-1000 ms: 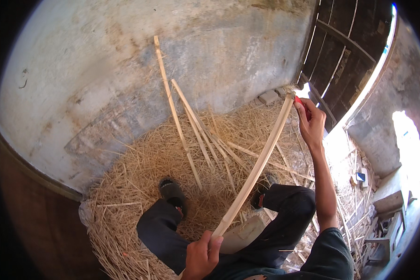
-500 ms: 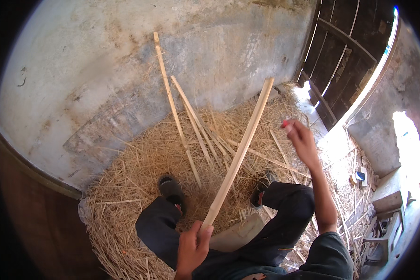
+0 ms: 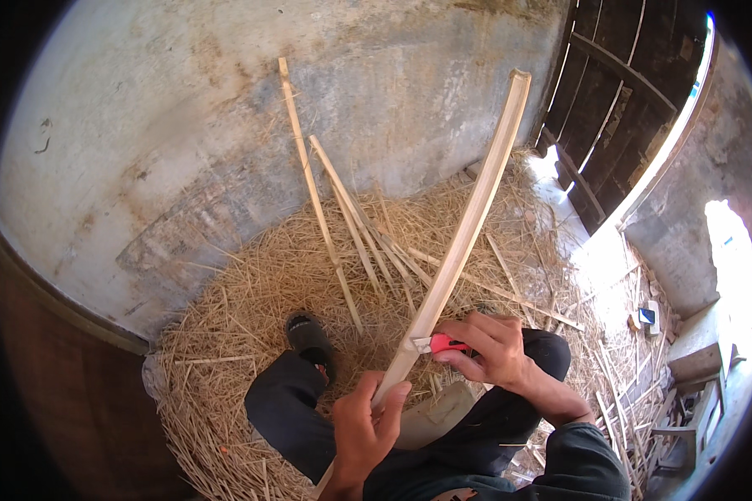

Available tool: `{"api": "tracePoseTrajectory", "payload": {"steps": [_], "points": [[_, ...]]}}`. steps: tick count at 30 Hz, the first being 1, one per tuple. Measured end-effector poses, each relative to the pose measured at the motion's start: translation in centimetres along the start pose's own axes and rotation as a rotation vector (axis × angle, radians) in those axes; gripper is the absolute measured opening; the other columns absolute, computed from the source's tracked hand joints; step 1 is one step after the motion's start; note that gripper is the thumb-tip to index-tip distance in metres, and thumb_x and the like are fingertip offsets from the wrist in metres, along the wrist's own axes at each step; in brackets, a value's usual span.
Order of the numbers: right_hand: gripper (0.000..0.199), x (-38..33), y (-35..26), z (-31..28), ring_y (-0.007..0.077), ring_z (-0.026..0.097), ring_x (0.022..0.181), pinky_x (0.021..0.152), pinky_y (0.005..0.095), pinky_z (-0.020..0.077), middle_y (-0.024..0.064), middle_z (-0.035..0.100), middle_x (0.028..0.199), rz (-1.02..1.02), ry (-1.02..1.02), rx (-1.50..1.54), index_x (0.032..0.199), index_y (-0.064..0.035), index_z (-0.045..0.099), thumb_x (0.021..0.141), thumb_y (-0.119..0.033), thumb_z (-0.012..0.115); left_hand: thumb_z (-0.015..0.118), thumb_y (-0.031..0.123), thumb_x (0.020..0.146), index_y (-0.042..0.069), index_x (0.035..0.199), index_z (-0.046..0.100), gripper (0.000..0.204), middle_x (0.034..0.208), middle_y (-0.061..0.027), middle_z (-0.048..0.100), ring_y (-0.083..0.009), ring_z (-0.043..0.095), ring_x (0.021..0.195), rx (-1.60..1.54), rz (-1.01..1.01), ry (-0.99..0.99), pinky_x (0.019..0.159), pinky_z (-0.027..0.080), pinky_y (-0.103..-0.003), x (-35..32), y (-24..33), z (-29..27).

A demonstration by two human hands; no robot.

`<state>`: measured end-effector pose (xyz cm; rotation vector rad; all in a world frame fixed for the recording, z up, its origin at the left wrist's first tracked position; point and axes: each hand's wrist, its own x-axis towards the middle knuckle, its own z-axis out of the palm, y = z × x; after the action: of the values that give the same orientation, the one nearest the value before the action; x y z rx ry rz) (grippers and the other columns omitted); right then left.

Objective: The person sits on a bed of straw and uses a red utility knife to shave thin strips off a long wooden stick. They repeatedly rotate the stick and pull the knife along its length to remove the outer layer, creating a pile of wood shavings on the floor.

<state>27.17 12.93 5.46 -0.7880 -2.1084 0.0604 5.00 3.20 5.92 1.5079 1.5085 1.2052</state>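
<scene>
A long split bamboo strip (image 3: 468,225) slants up and to the right in front of me, its hollow inner side showing and its far end raised. My left hand (image 3: 368,422) is closed around its lower part. In my right hand (image 3: 493,351) is a red-handled utility knife (image 3: 448,343), gripped with the fingers curled over it. The knife's short blade touches the strip just above my left hand, at what looks like a node. Part of the handle is hidden by my right fingers.
Straw-like bamboo shavings (image 3: 251,309) cover the floor. Several bamboo strips (image 3: 316,196) lean on the stained wall (image 3: 184,100) or lie on the shavings. My sandalled foot (image 3: 311,341) rests at the left. A slatted wooden door (image 3: 618,92) stands at the far right; a small blue-and-white object (image 3: 647,316) lies below it.
My right hand has come down and left, bringing the knife from the air to the strip. The strip has turned and extends farther up and right, its far end higher.
</scene>
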Motion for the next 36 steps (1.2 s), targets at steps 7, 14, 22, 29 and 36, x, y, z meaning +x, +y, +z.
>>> {"api": "tracePoseTrajectory", "payload": {"steps": [7, 14, 22, 29, 36], "points": [[0.034, 0.5, -0.3, -0.2, 0.0153, 0.06, 0.053, 0.047, 0.031, 0.0473, -0.0017, 0.061, 0.072, 0.019, 0.013, -0.014, 0.108, -0.0125, 0.08, 0.083, -0.033, 0.091, 0.074, 0.021, 0.104, 0.0, 0.094, 0.065, 0.025, 0.061, -0.0009, 0.055, -0.0042, 0.048, 0.053, -0.004, -0.03, 0.006, 0.048, 0.034, -0.027, -0.3, 0.1, 0.1], [0.027, 1.2, 0.4, -1.1, 0.0148, 0.059, 0.051, 0.046, 0.031, 0.0463, -0.0014, 0.061, 0.07, 0.094, 0.037, -0.058, 0.105, -0.0152, 0.082, 0.085, -0.031, 0.09, 0.074, 0.023, 0.103, 0.0, 0.09, 0.065, 0.028, 0.061, -0.0008, 0.053, -0.0047, 0.048, 0.054, -0.009, -0.078, 0.006, 0.049, 0.034, -0.028, -0.8, 0.3, 0.1], [0.021, 3.2, 4.0, -3.2, 0.018, 0.071, 0.06, 0.053, 0.0331, 0.0534, 0.0063, 0.076, 0.081, 0.223, 0.171, -0.085, 0.106, -0.0094, 0.083, 0.091, -0.024, 0.086, 0.074, 0.022, 0.102, -0.001, 0.09, 0.065, 0.028, 0.06, -0.0013, 0.053, -0.0047, 0.047, 0.057, 0.004, -0.192, -0.071, 0.051, 0.036, -0.029, -2.5, -1.1, -0.5], [0.029, 4.8, 13.7, -6.1, 0.0099, 0.058, 0.052, 0.049, 0.031, 0.0432, 0.0035, 0.072, 0.067, 0.438, 0.33, -0.263, 0.113, -0.0075, 0.084, 0.103, -0.033, 0.075, 0.066, 0.024, 0.106, -0.004, 0.111, 0.067, 0.029, 0.085, -0.0158, 0.066, -0.028, 0.061, 0.078, 0.056, -0.11, -0.143, 0.071, 0.047, -0.038, -5.2, -2.4, -1.7], [0.043, 3.0, 24.6, -10.7, 0.0124, 0.061, 0.081, 0.075, 0.0324, 0.049, 0.007, 0.075, 0.09, 0.67, 0.561, -0.132, 0.11, -0.002, 0.078, 0.11, -0.042, 0.062, 0.068, 0.023, 0.105, -0.005, 0.119, 0.071, 0.031, 0.098, -0.0286, 0.072, -0.0413, 0.071, 0.086, 0.107, -0.281, -0.224, 0.079, 0.054, -0.045, -6.8, -4.1, -4.0]]}}
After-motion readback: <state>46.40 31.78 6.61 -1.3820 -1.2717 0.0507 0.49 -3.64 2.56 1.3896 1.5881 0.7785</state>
